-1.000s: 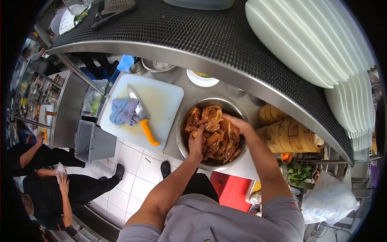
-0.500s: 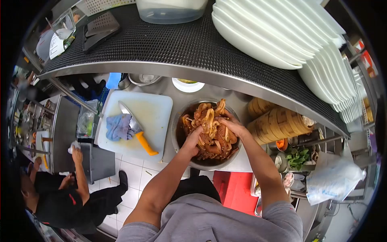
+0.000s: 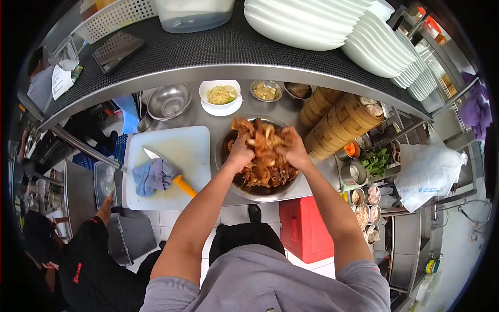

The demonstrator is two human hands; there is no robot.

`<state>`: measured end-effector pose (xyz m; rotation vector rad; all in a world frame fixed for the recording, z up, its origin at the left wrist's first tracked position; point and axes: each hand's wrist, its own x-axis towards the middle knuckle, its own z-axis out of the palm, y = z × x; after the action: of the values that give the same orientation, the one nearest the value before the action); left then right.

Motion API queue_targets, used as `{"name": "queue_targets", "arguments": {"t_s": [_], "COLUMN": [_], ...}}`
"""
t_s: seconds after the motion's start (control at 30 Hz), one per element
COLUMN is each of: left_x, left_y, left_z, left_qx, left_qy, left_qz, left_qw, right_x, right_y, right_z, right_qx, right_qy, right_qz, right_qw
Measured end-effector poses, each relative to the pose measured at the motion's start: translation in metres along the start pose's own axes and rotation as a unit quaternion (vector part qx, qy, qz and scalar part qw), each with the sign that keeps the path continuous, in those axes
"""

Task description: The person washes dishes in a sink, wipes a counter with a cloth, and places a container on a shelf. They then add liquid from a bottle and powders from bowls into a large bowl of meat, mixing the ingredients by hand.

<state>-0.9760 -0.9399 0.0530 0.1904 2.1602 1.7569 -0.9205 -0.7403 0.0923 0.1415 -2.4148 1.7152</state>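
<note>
A steel bowl (image 3: 260, 196) on the counter holds pieces of reddish-brown, sauce-coated meat (image 3: 265, 174) with pale strips among them. My left hand (image 3: 240, 154) is at the bowl's left side, its fingers curled round some of the meat. Opposite it, my right hand (image 3: 292, 151) grips more meat at the right side of the heap. The meat between both hands is blurred by motion. Left of the bowl lies a white cutting board (image 3: 195, 143) with a bluish cloth (image 3: 148, 177) and an orange-handled knife (image 3: 184, 185).
Bamboo steamers (image 3: 343, 125) stand right of the bowl. Behind it are a white bowl of noodles (image 3: 221, 94) and an empty steel bowl (image 3: 169, 102). A shelf edge (image 3: 228, 72) with stacked white plates (image 3: 301, 26) overhangs the counter. Another person (image 3: 99, 265) is at lower left.
My hands have lifted and shifted the meat, now blurred between them. The view has moved, showing more of the counter behind the bowl. The other person has moved and reaches toward a clear container.
</note>
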Motion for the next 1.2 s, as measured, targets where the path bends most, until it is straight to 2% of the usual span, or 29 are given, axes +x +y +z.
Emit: {"name": "queue_targets", "arguments": {"t_s": [0.1, 0.17, 0.2, 0.23, 0.27, 0.3, 0.33, 0.37, 0.43, 0.47, 0.5, 0.53, 0.57, 0.6, 0.67, 0.7, 0.77, 0.87, 0.9, 0.93, 1.0, 1.07, 1.1, 1.2], "left_x": [-0.009, 0.000, -0.007, -0.021, -0.027, -0.009, 0.000, 0.010, -0.007, -0.001, 0.013, 0.027, 0.034, 0.029, 0.043, 0.019, 0.030, 0.027, 0.027, 0.030, 0.043, 0.029, 0.030, 0.047], "left_y": [-0.007, -0.032, -0.020, 0.007, 0.022, -0.005, -0.003, 0.000, 0.033, 0.021, -0.002, -0.023, -0.038, -0.025, -0.058, -0.011, -0.026, -0.011, -0.007, -0.018, -0.064, -0.041, -0.044, -0.074], "left_z": [-0.013, -0.018, -0.022, -0.030, -0.034, -0.031, -0.037, -0.041, -0.043, -0.038, -0.029, -0.020, -0.015, -0.009, -0.009, -0.013, -0.014, -0.023, -0.026, -0.025, -0.018, -0.015, -0.011, -0.005], "left_qx": [0.174, 0.281, 0.265, 0.250, 0.236, 0.228, 0.210, 0.192, 0.195, 0.209, 0.223, 0.237, 0.224, 0.163, 0.111, 0.012, -0.019, -0.066, -0.084, -0.102, -0.223, -0.171, -0.160, -0.108], "left_qy": [-0.009, -0.015, -0.039, -0.065, -0.091, -0.069, -0.094, -0.118, -0.032, -0.008, 0.017, 0.043, 0.025, 0.016, -0.031, -0.065, -0.111, -0.155, -0.174, -0.177, -0.202, -0.164, -0.144, -0.172], "left_qz": [0.114, 0.172, 0.132, 0.090, 0.049, -0.006, -0.043, -0.082, -0.024, -0.042, -0.057, -0.073, -0.055, -0.142, -0.089, -0.212, -0.225, -0.271, -0.284, -0.279, -0.267, -0.295, -0.320, -0.224], "left_qw": [0.978, 0.944, 0.954, 0.962, 0.966, 0.971, 0.972, 0.971, 0.980, 0.977, 0.973, 0.968, 0.973, 0.976, 0.989, 0.975, 0.968, 0.948, 0.939, 0.938, 0.915, 0.926, 0.923, 0.953], "right_x": [-0.036, -0.058, -0.068, -0.077, -0.089, -0.096, -0.098, -0.100, -0.101, -0.101, -0.092, -0.082, -0.070, -0.059, -0.043, -0.032, -0.010, 0.016, 0.018, 0.021, 0.021, 0.018, 0.016, 0.003], "right_y": [0.004, -0.015, -0.026, -0.034, -0.031, -0.025, -0.031, -0.041, -0.007, 0.011, 0.013, 0.001, -0.023, -0.036, -0.018, 0.001, 0.045, 0.021, 0.034, 0.038, 0.071, 0.045, 0.029, 0.043], "right_z": [-0.004, 0.000, 0.002, 0.006, 0.008, 0.010, 0.013, 0.013, 0.023, 0.027, 0.029, 0.030, 0.030, 0.028, 0.014, 0.008, 0.001, -0.006, 0.000, 0.001, 0.010, 0.011, 0.010, 0.008], "right_qx": [-0.119, -0.190, -0.226, -0.246, -0.267, -0.289, -0.309, -0.244, -0.063, 0.031, 0.083, 0.124, 0.164, 0.203, 0.261, 0.276, 0.332, 0.306, 0.317, 0.297, 0.295, 0.245, 0.252, 0.230], "right_qy": [-0.069, -0.054, -0.048, -0.045, -0.026, -0.006, 0.014, 0.018, 0.135, 0.192, 0.193, 0.194, 0.193, 0.191, 0.114, 0.092, 0.045, -0.051, -0.053, -0.052, -0.033, -0.013, 0.004, -0.002], "right_qz": [-0.001, 0.006, 0.010, 0.054, 0.035, 0.010, -0.013, 0.161, 0.223, 0.250, 0.318, 0.344, 0.369, 0.392, 0.403, 0.413, 0.425, 0.459, 0.429, 0.442, 0.405, 0.395, 0.406, 0.318], "right_qw": [0.990, 0.980, 0.973, 0.967, 0.963, 0.957, 0.951, 0.956, 0.963, 0.949, 0.925, 0.910, 0.894, 0.876, 0.870, 0.863, 0.841, 0.833, 0.844, 0.845, 0.865, 0.886, 0.879, 0.920]}}
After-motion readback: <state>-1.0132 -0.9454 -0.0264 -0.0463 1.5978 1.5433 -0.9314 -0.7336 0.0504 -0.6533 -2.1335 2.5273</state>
